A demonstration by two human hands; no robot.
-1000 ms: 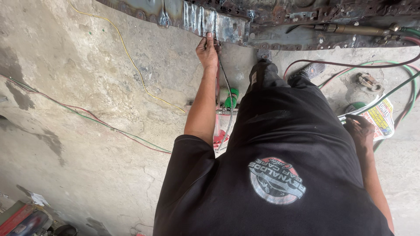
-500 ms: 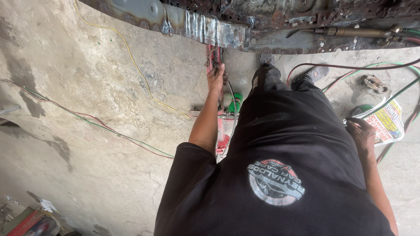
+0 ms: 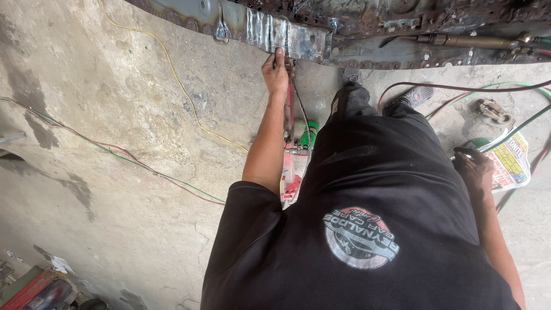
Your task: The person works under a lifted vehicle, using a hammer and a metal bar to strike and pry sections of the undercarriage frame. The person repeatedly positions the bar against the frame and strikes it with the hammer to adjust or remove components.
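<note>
Rusty sill panel [image 3: 298,40] under your left hand [image 3: 275,72].
Your fingers clamp the red tool [image 3: 290,109] against it; your right hand [image 3: 473,169] rests loose on your thigh, empty.

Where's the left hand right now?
In the head view, the left hand is up top, left of centre, gripping a red tool just below the crimped edge of the rusty metal panel.
</note>
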